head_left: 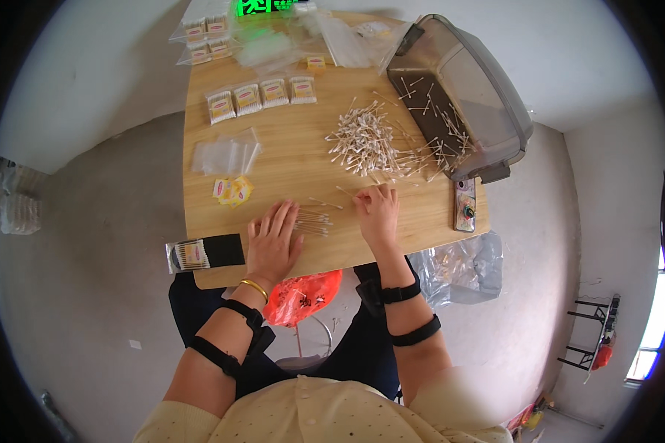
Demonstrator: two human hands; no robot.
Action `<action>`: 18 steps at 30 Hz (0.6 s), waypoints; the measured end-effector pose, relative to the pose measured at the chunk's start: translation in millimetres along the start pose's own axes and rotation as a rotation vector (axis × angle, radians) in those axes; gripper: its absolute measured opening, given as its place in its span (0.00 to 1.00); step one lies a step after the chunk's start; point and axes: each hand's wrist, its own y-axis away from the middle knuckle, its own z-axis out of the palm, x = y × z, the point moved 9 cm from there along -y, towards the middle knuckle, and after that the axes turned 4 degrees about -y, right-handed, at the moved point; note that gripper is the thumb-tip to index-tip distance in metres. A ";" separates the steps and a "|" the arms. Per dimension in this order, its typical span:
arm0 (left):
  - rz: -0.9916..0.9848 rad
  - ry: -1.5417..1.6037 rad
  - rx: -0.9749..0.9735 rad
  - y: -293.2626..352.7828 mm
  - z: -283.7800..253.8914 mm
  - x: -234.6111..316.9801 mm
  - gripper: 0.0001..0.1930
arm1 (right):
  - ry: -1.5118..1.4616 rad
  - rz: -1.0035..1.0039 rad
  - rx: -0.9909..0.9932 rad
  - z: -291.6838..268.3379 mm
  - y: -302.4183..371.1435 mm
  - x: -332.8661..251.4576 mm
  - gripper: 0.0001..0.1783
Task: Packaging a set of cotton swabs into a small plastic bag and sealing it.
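Note:
My left hand (275, 236) lies flat on the wooden table, fingers stretched out. Its thumb side borders a small row of cotton swabs (314, 223) lined up side by side. To the right, my right hand (378, 215) has its fingers pinched on the end of a single cotton swab (344, 191). Between the hands another loose swab (326, 204) rests on the wood. Beyond my right hand spreads a big heap of cotton swabs (363, 139). A black holder with a pack of swabs (192, 255) sits left of my left hand.
A grey see-through bin (480, 81) lies tipped at the far right, swabs spilling out. Filled swab packs (261, 96), empty clear bags (225, 153) and yellow cards (233, 192) lie at left. A phone (465, 205) is by the right edge; a red bag (303, 295) hangs below.

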 end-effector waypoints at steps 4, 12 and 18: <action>0.012 -0.026 0.003 -2.7 2.2 5.4 0.35 | -0.097 -0.145 -0.034 26.9 -2.6 -28.9 0.03; 0.001 -0.016 -0.017 2.1 0.3 0.6 0.34 | -0.116 0.033 0.134 -5.4 -12.9 1.4 0.04; 0.009 0.027 0.010 -2.2 1.1 3.5 0.34 | 0.047 0.079 0.226 -20.0 -30.0 39.0 0.09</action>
